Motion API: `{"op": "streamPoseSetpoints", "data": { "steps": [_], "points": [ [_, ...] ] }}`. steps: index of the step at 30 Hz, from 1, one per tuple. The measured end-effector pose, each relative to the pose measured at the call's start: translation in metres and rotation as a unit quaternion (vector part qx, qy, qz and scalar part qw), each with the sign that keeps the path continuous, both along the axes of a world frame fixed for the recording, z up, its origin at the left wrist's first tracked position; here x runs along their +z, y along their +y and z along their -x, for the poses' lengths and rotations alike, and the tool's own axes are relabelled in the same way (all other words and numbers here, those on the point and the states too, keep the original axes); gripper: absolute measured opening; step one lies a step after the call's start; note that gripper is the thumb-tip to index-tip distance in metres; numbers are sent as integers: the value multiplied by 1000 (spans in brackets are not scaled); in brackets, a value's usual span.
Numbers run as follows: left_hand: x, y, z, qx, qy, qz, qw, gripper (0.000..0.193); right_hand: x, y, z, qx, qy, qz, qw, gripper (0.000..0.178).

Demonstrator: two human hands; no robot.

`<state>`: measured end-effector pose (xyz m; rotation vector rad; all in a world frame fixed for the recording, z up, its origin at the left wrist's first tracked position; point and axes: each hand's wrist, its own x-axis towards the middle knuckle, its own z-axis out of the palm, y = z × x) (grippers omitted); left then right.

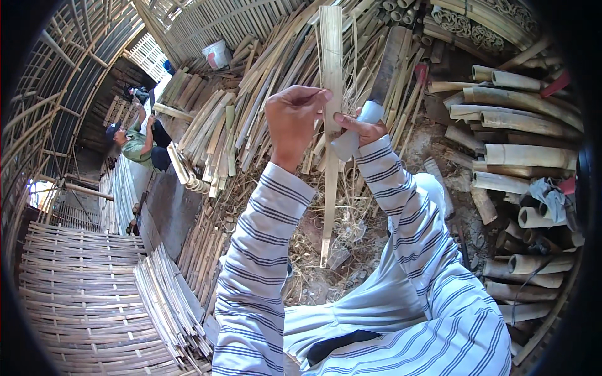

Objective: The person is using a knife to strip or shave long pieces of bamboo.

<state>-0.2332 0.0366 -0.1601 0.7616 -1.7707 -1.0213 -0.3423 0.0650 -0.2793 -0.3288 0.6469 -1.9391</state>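
Observation:
A long pale bamboo strip (pixel 331 56) stands nearly upright in front of me, its lower end narrowing above the shavings. At its left edge, my left hand (pixel 293 122) is closed in a pinch, fingertips against the strip. My right hand (pixel 370 130) is closed around the whitish handle (pixel 370 113) of a large knife. The knife's broad dark blade (pixel 390 62) points up and away, to the right of the strip. My right thumb also presses on the strip's right edge. Part of the handle lies hidden behind my fingers.
Split bamboo pieces (pixel 276 69) lie heaped ahead and to the left. Cut bamboo tubes (pixel 530 153) are stacked at right. Shavings (pixel 313 250) cover the ground below. A person (pixel 139 143) in green sits at far left, near a woven bamboo panel (pixel 88 294). A white bucket (pixel 216 55) stands behind.

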Motion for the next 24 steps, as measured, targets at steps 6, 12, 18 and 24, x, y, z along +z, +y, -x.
{"op": "streamPoseSetpoints", "data": {
  "steps": [6,12,18,24],
  "points": [
    [2,6,1,123,-97,78,985,14,8,-1,-4,-10,29,-51,998,49],
    [-4,-2,-11,114,-90,114,983,9,3,-9,-11,-20,40,-61,997,49],
    [-27,-3,-41,22,104,-106,989,4,-6,-13,-2,10,11,-69,998,48],
    [-87,7,-82,43,193,-162,967,3,5,-4,0,-80,72,-97,989,42]
  ]
}}
